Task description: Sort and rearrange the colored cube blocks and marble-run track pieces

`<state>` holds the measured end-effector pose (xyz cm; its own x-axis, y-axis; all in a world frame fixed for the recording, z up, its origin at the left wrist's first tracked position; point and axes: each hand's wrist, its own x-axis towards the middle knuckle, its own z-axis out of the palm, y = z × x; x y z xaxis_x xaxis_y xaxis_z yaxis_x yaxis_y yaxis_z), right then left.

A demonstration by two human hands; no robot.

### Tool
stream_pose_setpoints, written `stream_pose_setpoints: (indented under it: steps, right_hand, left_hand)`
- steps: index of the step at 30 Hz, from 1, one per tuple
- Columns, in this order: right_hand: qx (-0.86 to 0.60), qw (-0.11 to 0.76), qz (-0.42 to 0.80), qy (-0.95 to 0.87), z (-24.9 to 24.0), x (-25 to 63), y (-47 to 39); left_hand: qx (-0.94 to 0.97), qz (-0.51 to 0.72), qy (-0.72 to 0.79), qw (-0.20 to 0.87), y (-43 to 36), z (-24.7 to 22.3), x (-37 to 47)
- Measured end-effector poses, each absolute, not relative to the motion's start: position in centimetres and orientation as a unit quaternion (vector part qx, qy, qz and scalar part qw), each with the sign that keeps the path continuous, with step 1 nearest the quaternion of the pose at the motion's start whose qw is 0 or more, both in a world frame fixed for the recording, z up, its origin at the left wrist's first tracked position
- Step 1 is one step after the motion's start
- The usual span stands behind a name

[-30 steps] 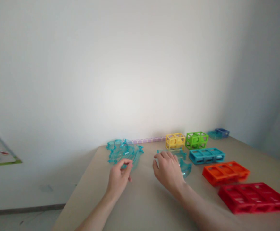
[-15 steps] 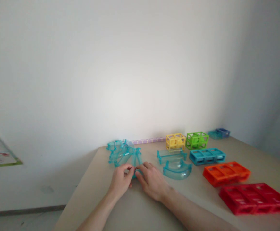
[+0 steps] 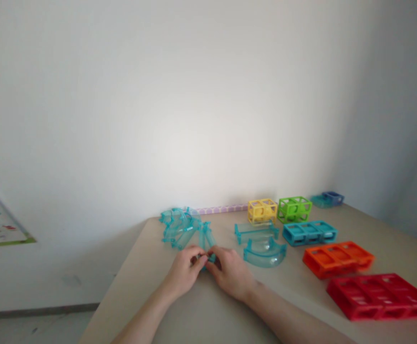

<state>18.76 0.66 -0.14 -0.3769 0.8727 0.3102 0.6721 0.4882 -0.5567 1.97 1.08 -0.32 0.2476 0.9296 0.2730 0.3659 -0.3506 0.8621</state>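
My left hand [image 3: 186,271] is closed, thumb and fingers pinched at the near ends of narrow see-through teal track pieces [image 3: 202,235]. From the other side my right hand [image 3: 230,273] also closes on those ends, its fingertips nearly meeting the left ones. The pinched ends are mostly covered by my fingers. Beyond my left hand lies a heap of similar teal track pieces [image 3: 179,224], some curved. To the right of my right hand are a curved teal track piece [image 3: 265,257] and a straight teal track piece [image 3: 253,234] behind it.
Block frames run along the right: yellow [image 3: 261,211], green [image 3: 294,209], teal [image 3: 309,233], orange [image 3: 338,259] and red [image 3: 380,297]. A dark blue frame [image 3: 333,198] sits in the far corner. A purple patterned strip [image 3: 222,209] lies against the wall behind the table.
Both hands have shifted slightly right and closer together, with the near ends of the teal pieces between them. The other things on the table stay where they were.
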Motion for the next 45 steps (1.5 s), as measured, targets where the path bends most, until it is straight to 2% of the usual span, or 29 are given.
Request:
stream_pose_setpoints:
  steps: [9,17,24,28,31,36,41,45]
  right_hand:
    - [-0.482,0.311,0.173,-0.801,-0.4,18.6,0.8]
    - [-0.507,0.308,0.162,-0.789,-0.7,18.9,1.4]
    - [-0.502,0.315,0.164,-0.788,-0.8,19.0,1.6]
    - [-0.503,0.316,0.171,-0.786,-0.9,19.0,1.5]
    - [-0.504,0.315,0.172,-0.786,-1.0,19.0,1.5]
    - [-0.504,0.317,0.172,-0.785,-0.9,18.9,1.6]
    - [-0.503,0.316,0.176,-0.785,-0.7,19.0,1.7]
    - [-0.502,0.316,0.179,-0.785,-0.7,19.0,1.6]
  left_hand:
    - [0.704,0.444,0.467,0.3,1.4,-0.8,1.8]
    - [0.531,0.63,0.411,0.39,1.9,-0.1,0.8]
    - [0.371,0.726,0.385,0.431,2.5,0.6,0.8]
    - [0.269,0.772,0.454,0.354,3.6,0.4,-0.6]
    - [0.212,0.767,0.536,0.283,4.6,-0.1,-2.3]
    - [0.188,0.713,0.624,0.259,5.7,-1.1,-4.0]
    - [0.25,0.609,0.707,0.26,6.3,-2.0,-4.8]
    - [0.359,0.494,0.763,0.212,6.5,-2.0,-6.5]
